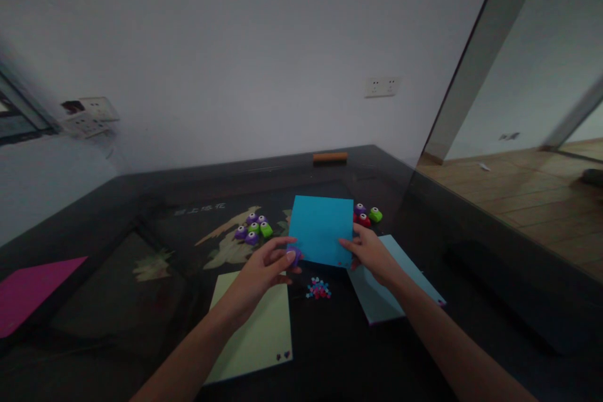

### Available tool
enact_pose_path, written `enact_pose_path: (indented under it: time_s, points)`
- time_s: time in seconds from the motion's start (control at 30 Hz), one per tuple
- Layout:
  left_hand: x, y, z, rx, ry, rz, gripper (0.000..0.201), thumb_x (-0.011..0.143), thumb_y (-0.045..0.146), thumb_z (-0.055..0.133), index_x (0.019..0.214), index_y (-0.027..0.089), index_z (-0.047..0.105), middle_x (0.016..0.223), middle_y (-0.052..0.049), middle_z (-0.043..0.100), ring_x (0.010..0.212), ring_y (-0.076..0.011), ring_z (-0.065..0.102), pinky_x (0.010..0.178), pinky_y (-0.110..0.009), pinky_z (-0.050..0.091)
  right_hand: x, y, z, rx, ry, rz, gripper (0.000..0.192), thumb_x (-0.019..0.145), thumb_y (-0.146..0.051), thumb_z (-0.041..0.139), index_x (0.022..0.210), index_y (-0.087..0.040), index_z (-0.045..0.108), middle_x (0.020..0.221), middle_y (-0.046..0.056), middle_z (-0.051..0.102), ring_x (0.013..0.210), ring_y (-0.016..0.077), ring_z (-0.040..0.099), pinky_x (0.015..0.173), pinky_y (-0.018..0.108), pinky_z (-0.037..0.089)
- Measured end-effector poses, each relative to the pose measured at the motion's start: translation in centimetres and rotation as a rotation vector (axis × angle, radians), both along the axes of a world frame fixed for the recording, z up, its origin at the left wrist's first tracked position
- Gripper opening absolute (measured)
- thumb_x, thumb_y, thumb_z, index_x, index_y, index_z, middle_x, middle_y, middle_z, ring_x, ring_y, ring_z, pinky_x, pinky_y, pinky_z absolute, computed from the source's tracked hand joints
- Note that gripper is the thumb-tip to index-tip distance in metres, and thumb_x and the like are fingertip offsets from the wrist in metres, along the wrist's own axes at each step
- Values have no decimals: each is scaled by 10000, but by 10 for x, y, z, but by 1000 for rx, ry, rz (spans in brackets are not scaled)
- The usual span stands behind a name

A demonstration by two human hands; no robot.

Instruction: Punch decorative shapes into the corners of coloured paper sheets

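Note:
My left hand [270, 264] is closed around a small purple craft punch [294, 256], which sits at the lower left edge of a bright blue sheet of paper [321, 226]. The fingers of my right hand [372, 254] pinch that sheet by its right edge, holding it tilted up above the table. A tiny mark shows near its lower right corner. Just below lies a pile of small pink, blue and white paper cutouts [319, 289]. Beneath my left forearm is a pale yellow sheet [259, 333] with two small shapes at its corner. A light blue sheet [384, 289] lies under my right hand.
Several purple and green punches [253, 229] are grouped at the left, and more in purple, red and green [375, 215] stand at the right. A pink sheet [35, 292] lies far left. An orange-brown bar [330, 157] rests at the back of the black table [155, 201].

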State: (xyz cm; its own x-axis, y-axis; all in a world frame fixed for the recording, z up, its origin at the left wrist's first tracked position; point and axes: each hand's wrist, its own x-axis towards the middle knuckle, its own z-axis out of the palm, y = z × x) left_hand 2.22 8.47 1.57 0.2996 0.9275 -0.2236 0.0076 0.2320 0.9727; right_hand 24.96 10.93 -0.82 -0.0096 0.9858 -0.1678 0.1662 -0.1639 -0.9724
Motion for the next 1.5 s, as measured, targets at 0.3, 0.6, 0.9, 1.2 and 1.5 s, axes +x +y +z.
enact_pose_path:
  time_s: [0.3, 0.6, 0.9, 1.2, 1.5]
  points:
    - [10, -9, -16, -55, -75, -34, 350, 711, 367, 728, 981, 158, 654, 1031, -99, 689, 890, -192, 629, 746, -289, 499, -2, -7, 8, 68, 98, -44, 403, 745, -191, 628, 1129, -122, 525, 703, 37, 661, 520, 131, 595, 355, 190, 443]
    - [18, -17, -11, 2, -150, -19, 356, 745, 368, 696, 1041, 175, 655, 1098, -84, 674, 1004, -232, 609, 899, -374, 469, -17, -18, 13, 216, 160, 16, 259, 710, -321, 657, 863, -117, 608, 646, 21, 653, 494, 111, 553, 427, 219, 449]
    - [21, -20, 1, 88, 52, 63, 411, 641, 404, 749, 971, 178, 652, 981, -83, 721, 975, -277, 636, 888, -403, 459, -22, -24, 16, 188, 173, 58, 183, 689, -300, 682, 772, -142, 640, 723, 41, 704, 568, 122, 611, 514, 234, 482]
    - [20, -22, -2, 90, 79, 40, 415, 657, 388, 742, 1002, 188, 627, 836, -49, 719, 769, -220, 648, 695, -331, 483, -19, -23, 20, 195, 141, -59, 177, 670, -306, 688, 649, -154, 601, 566, 4, 626, 456, 96, 519, 435, 217, 420]
    - [22, -19, -15, -55, -160, 66, 433, 632, 400, 774, 976, 165, 655, 965, -79, 710, 732, -157, 627, 727, -283, 481, -20, -23, 19, 238, 143, -153, 232, 649, -362, 703, 637, -156, 596, 518, -5, 600, 415, 88, 488, 409, 215, 406]
